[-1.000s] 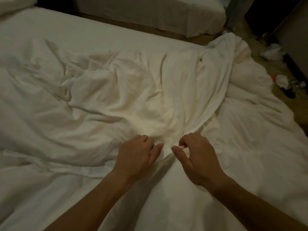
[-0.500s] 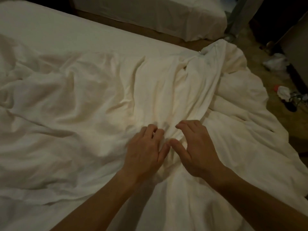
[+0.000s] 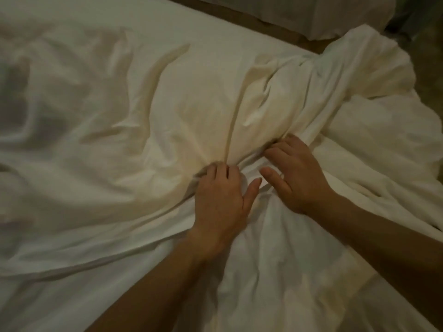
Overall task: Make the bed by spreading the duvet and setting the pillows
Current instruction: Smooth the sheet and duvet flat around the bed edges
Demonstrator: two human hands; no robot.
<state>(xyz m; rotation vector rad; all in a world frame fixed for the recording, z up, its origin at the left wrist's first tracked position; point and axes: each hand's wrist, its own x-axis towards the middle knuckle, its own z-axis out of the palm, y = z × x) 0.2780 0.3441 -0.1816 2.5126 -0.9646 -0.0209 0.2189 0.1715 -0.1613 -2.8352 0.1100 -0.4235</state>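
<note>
A crumpled white duvet [image 3: 196, 109] covers most of the bed, bunched into a heap at the far right corner [image 3: 369, 63]. My left hand [image 3: 223, 197] grips a gathered fold of the duvet near the middle, its fingertips buried in the cloth. My right hand [image 3: 297, 173] lies just beside it, fingers curled into the same ridge of fabric, thumb stretched toward the left hand. Folds radiate outward from where both hands hold. No pillow shows in this view.
Bare white mattress sheet [image 3: 167, 22] shows at the far side of the bed. A brown floor strip [image 3: 251, 20] separates it from a second white bed [image 3: 335, 10] at the top right. Dark floor [image 3: 431, 56] lies beyond the duvet heap on the right.
Both hands have moved forward and closed their fingers into the duvet fold. The cloth has bunched toward them, and the view has dipped closer to the bed.
</note>
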